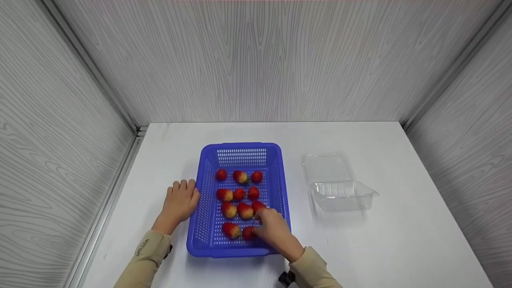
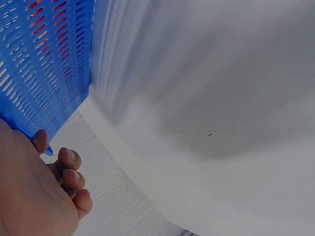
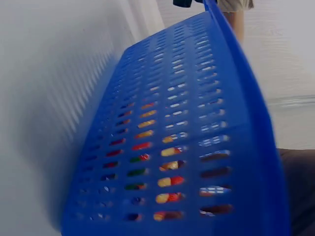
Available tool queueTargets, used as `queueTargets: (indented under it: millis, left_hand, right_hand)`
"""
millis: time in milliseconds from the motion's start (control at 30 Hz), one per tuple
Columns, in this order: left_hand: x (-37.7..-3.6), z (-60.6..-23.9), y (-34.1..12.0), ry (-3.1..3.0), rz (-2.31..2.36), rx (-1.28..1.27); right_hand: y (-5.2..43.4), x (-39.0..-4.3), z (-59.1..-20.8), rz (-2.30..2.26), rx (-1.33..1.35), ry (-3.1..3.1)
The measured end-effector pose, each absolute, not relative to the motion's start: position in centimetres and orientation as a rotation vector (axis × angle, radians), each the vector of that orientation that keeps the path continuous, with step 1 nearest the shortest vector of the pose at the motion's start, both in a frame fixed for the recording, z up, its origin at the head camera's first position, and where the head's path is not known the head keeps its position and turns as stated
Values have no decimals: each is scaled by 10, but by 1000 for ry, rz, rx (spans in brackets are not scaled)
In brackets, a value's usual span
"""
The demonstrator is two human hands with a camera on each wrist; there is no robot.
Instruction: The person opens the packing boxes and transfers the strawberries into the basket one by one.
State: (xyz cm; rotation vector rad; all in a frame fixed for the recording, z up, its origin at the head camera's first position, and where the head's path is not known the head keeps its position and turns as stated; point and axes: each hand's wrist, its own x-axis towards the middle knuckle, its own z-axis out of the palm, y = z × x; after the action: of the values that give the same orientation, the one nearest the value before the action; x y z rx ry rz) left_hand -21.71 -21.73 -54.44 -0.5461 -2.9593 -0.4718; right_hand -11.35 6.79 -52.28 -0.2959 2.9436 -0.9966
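A blue perforated plastic basket stands on the white table with several red-and-yellow strawberries in rows on its floor. My right hand reaches over the basket's right rim, fingers bent down among the front strawberries. Its thumb is right at a red strawberry; I cannot tell if the fingers hold one, as the hand covers that spot. Outside the left rim lies my left hand, thumb side against the basket. In the left wrist view its fingers are loosely bent with nothing in them, beside the basket wall.
An open clear plastic clamshell box stands on the table to the right, its lid folded back. Wood-grain panels enclose the table at the back and both sides. The basket's slotted side wall fills much of the right wrist view.
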Motion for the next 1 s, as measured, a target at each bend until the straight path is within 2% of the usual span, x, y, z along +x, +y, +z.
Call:
queueTargets:
  millis: [167,267,433,633,1000]
  left_hand:
    - [-216,-541,-218,-2987,-485,-551]
    - [-216,-538,-218,-3004,-463,-558]
    - [-215,-533,-217,-3024,-424,-566]
    - [-211,-531,-219,-3015,-409,-572]
    - [-193,-532,-211,-3129,-664,-418]
  right_hand:
    - [86,-114,-529,-1166,-499,3329]
    - [97,-115,-539,-1314,-517,3464]
    - [107,-111,-551,-1539,-389,3323]
    - [108,-104,-556,-1662,-365,3148]
    - [111,-88,-558,-1752,-252,2968]
